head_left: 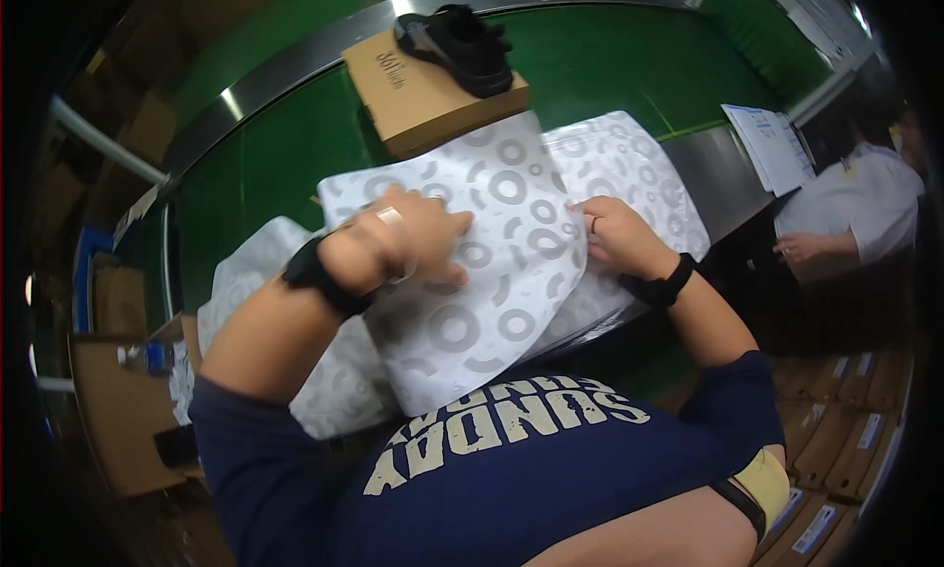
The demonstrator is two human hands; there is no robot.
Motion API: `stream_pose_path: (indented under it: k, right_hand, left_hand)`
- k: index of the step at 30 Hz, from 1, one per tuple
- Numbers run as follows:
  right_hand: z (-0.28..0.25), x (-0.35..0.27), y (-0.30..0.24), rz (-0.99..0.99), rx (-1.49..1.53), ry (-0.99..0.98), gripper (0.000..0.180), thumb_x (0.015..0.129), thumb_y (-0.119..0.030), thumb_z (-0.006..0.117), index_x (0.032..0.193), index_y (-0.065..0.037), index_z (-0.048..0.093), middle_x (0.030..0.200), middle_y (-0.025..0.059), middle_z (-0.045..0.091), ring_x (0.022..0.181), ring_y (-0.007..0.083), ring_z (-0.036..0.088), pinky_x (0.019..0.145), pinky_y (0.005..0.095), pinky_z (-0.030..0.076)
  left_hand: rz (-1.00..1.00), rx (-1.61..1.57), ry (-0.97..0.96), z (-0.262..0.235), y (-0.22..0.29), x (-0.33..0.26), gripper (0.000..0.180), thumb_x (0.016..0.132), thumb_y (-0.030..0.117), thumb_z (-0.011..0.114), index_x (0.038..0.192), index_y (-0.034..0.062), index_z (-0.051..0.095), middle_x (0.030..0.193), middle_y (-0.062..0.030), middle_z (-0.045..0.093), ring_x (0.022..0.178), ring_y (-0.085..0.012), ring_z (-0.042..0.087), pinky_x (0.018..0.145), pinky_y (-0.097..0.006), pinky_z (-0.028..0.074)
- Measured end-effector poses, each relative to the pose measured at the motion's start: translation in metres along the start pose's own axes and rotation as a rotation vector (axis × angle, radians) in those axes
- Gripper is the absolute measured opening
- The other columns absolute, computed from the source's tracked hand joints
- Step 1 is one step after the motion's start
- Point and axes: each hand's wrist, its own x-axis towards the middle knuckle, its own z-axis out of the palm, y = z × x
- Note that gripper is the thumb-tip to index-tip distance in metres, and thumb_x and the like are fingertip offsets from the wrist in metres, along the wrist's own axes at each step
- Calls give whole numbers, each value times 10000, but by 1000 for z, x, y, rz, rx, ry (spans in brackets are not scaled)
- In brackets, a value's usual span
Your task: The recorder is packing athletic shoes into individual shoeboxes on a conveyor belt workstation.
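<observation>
A white sheet of wrapping paper with grey rings and arcs lies tilted in front of me. Spread over its upper left part is my left hand, fingers apart and slightly blurred. My right hand pinches the sheet's right edge between thumb and fingers. More patterned paper lies beneath and to the right, and another patterned piece sticks out at the lower left. Just beyond the sheet stands a closed tan shoebox, with a black shoe resting on its lid.
A green belt with a metal rim runs behind the box. Printed papers lie at the right, near a co-worker's hand. Stacked cartons fill the lower right. At left, an open carton has a bottle by it.
</observation>
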Motion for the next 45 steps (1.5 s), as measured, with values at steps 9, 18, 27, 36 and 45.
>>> stream_pose_path:
  k: [9,18,27,36,45]
  right_hand:
    - [-36,93,46,177,197,178,334,655,-116,676,969,-52,583,998,111,579,930,249,539,824,319,410]
    - [-3,244,92,328,814,263,424,667,-153,734,1016,-5,544,974,134,590,895,203,563,827,318,439]
    - [-127,109,11,563,1271,173,275,780,-158,599,965,44,578,878,91,630,768,156,612,726,257,491]
    - [-41,12,-71,118,278,275,250,669,-81,634,822,-31,443,981,188,527,978,380,496,860,412,388]
    - [-9,-46,-54,563,104,443,100,724,-47,586,822,-35,602,834,116,570,776,291,541,730,328,415]
  left_hand:
    - [-141,-80,43,9,66,142,1174,478,557,760,1386,252,81,1423,-214,28,1276,-472,63,942,-619,212]
    - [-108,-83,93,8,76,138,1175,450,562,760,1382,239,122,1410,-234,75,1272,-475,91,944,-606,231]
    - [-102,-47,91,10,66,143,1206,466,577,738,1389,219,49,1410,-242,52,1263,-493,65,954,-610,206]
    - [437,32,158,35,106,32,295,815,259,488,989,36,568,804,-123,617,733,-286,602,693,-392,463]
    - [140,-331,921,59,20,-56,482,652,171,675,1086,32,516,1084,-175,530,1026,-345,483,888,-394,367]
